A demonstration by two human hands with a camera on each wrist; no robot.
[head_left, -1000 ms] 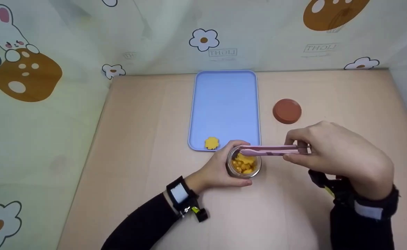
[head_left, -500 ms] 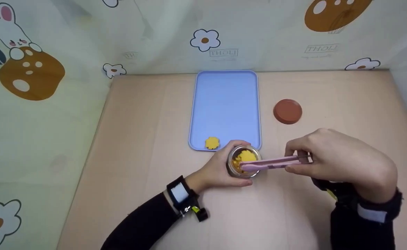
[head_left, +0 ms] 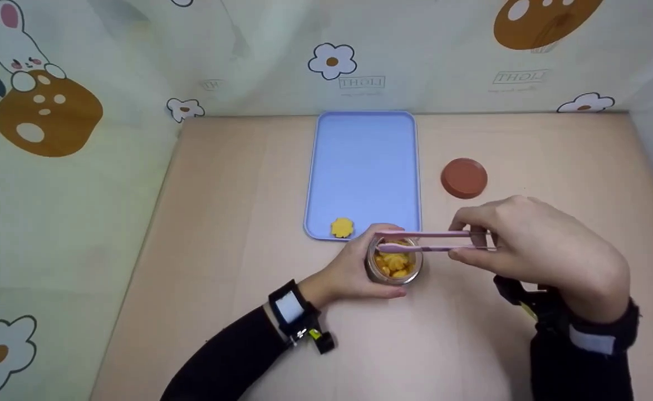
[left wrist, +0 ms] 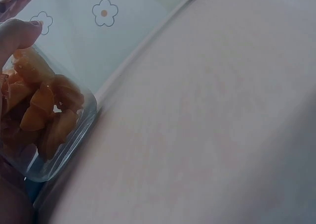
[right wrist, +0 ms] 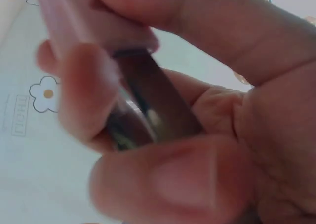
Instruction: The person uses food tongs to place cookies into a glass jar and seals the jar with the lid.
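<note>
My left hand [head_left: 348, 273] grips a clear glass jar [head_left: 373, 275], its fingers and thumb curled round the sides. Through the glass in the left wrist view, chunky yellow-orange pieces [left wrist: 42, 103] show, heaped inside. My right hand [head_left: 538, 245] pinches a pair of pink tongs [head_left: 432, 234] near their metal bend, which the right wrist view shows between thumb and fingers. The arms of the tongs stand apart over the jar's mouth, with no piece visible between the tips. One yellow flower-shaped piece [head_left: 342, 228] lies at the near edge of a blue tray [head_left: 365, 167].
A round reddish-brown lid [head_left: 464, 178] lies on the wooden table [head_left: 237, 223], right of the tray. Behind the table hangs a pale patterned curtain [head_left: 270, 61]. The tray's near right corner sits close behind the jar and left hand.
The tongs dipped toward the near side of the jar's mouth, then came back to its far side, and their arms have spread wider. Pieces in the jar have shifted. The left hand stays put.
</note>
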